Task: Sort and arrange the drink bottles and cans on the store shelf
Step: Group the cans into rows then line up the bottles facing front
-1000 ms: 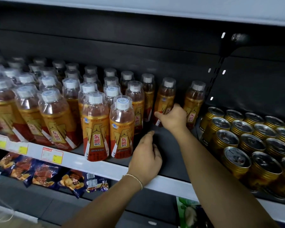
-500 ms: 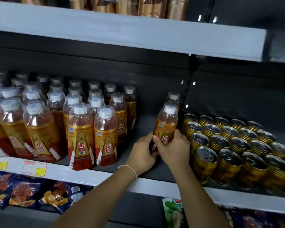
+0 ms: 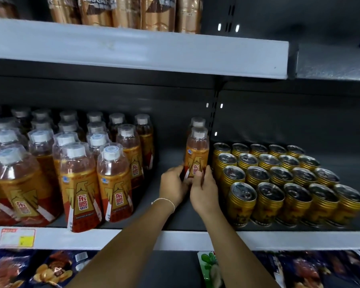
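Note:
An amber drink bottle (image 3: pixel 196 154) with a white cap and a gold-and-red label stands upright on the dark middle shelf (image 3: pixel 168 156), just left of the gold cans (image 3: pixel 279 179). My left hand (image 3: pixel 174 186) and my right hand (image 3: pixel 204 191) grip its base from either side. A second bottle (image 3: pixel 198 122) stands right behind it. Several rows of the same bottles (image 3: pixel 77 169) fill the shelf's left part, with an open gap between them and the held bottle.
The grey front rail (image 3: pixel 133 239) carries a price tag (image 3: pixel 17 238) at the left. An upper shelf (image 3: pixel 133 50) with brown bottles hangs overhead. Snack bags (image 3: pixel 50 271) lie on the level below. A slotted upright (image 3: pixel 213 113) divides the back panel.
The right hand pulled one bottle forward from the back row; the left hand rose off the shelf and joined it on the base. The camera tilted up, bringing the upper shelf into view.

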`<action>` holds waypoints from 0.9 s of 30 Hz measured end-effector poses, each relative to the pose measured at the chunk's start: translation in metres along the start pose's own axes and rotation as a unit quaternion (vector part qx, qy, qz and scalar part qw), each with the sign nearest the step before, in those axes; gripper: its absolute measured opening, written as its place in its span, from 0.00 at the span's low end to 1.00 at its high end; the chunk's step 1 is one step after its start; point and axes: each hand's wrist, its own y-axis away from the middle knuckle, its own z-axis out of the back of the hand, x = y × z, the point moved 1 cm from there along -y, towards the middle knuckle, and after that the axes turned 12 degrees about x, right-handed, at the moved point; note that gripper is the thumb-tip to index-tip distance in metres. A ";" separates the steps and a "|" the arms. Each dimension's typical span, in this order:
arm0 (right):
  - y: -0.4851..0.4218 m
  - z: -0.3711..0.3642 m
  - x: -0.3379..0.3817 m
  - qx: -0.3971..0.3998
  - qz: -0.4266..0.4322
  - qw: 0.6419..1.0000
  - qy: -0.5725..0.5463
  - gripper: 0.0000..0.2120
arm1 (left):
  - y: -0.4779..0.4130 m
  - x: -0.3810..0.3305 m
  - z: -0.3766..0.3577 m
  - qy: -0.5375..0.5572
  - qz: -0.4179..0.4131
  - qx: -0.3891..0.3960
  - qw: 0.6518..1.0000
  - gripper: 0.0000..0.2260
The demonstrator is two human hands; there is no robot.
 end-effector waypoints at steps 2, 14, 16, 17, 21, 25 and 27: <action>-0.002 -0.001 -0.003 0.008 -0.002 1.000 -0.010 0.27 | -0.003 0.000 -0.002 0.008 0.000 -0.003 1.000 0.17; 0.005 -0.001 -0.009 0.000 0.022 1.000 -0.016 0.27 | 0.005 0.004 0.000 0.010 -0.017 0.001 1.000 0.16; 0.006 -0.001 -0.007 -0.019 0.033 0.999 -0.001 0.27 | 0.017 0.000 0.011 0.004 -0.023 -0.018 1.000 0.14; 0.008 -0.001 -0.006 -0.032 0.038 0.999 0.007 0.26 | 0.026 -0.001 0.018 -0.001 -0.020 -0.031 0.999 0.14; 0.017 -0.004 -0.003 -0.101 0.118 0.985 0.073 0.20 | 0.082 0.003 0.061 -0.008 -0.051 -0.048 0.997 0.14; 0.026 -0.014 0.002 -0.090 0.274 0.948 0.138 0.14 | 0.121 0.007 0.110 -0.026 -0.059 -0.056 0.996 0.12; 0.028 -0.027 0.008 0.013 0.298 0.946 0.127 0.15 | 0.128 0.008 0.128 -0.038 -0.055 -0.078 0.995 0.11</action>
